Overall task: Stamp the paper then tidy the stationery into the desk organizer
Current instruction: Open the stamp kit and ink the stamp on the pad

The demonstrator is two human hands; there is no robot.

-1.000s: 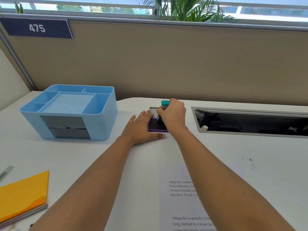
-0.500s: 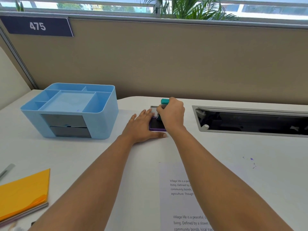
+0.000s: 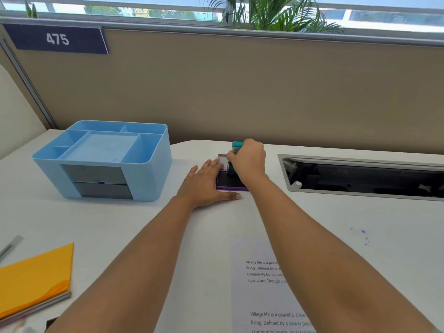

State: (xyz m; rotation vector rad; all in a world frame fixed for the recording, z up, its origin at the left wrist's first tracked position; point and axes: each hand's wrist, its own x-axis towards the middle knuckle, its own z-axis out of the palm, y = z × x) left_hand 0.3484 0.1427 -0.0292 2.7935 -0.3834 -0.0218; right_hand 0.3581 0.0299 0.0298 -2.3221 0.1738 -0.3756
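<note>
My right hand (image 3: 248, 162) grips a stamp (image 3: 236, 145) with a teal top, its base down on the dark pad of an open purple ink pad (image 3: 227, 182). The pad's lid stands open behind. My left hand (image 3: 204, 182) lies flat on the desk with straight fingers, touching the ink pad's left and front edges. A printed sheet of paper (image 3: 254, 284) lies near me under my right forearm. The light blue desk organizer (image 3: 153, 169) stands at the left, its top compartments bare.
A yellow notebook (image 3: 33, 277) lies at the lower left, with a grey pen (image 3: 10, 246) beyond it. A cable slot (image 3: 360, 176) opens in the desk at the right. Small purple ink marks (image 3: 363, 233) spot the desk. A tan partition runs behind.
The stamp has stayed on the ink pad, with my right hand rising very slightly. My left hand holds its place beside the pad.
</note>
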